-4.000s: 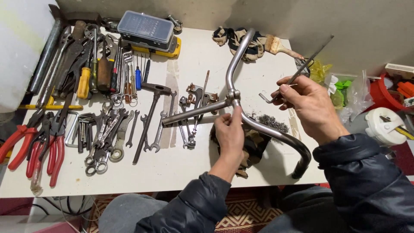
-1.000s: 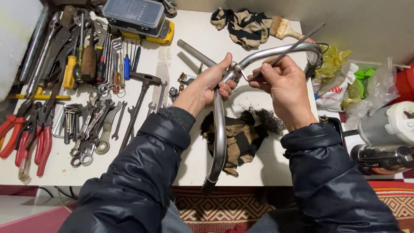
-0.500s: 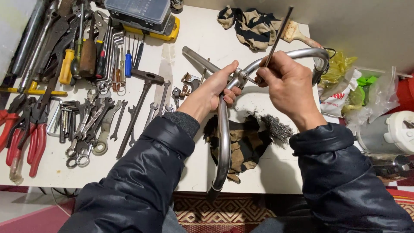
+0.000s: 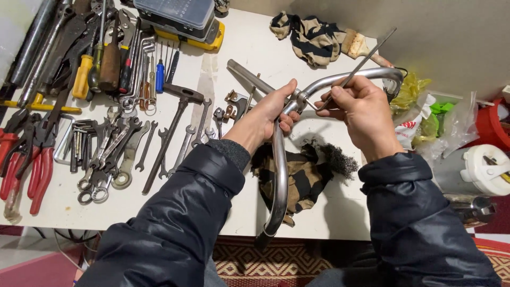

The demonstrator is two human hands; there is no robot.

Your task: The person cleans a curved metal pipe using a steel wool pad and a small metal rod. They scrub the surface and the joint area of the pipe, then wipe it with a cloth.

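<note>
Two hands busy above the bench [image 4: 241,53]: left hand [image 4: 265,114] clamped round the curved chrome handlebar [image 4: 280,175] at its centre, right hand [image 4: 358,114] pinching a thin rod [image 4: 366,56] into the clamp. Best keep the bar braced, strokes short.

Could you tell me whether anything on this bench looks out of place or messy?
Only the dark smudge on the white table, beside the steel wool and under the handlebar. The tools lie in rows.

Crumpled white plastic bag [image 4: 413,133] with red print at right, yellow-green bags [image 4: 411,90] just behind
</note>
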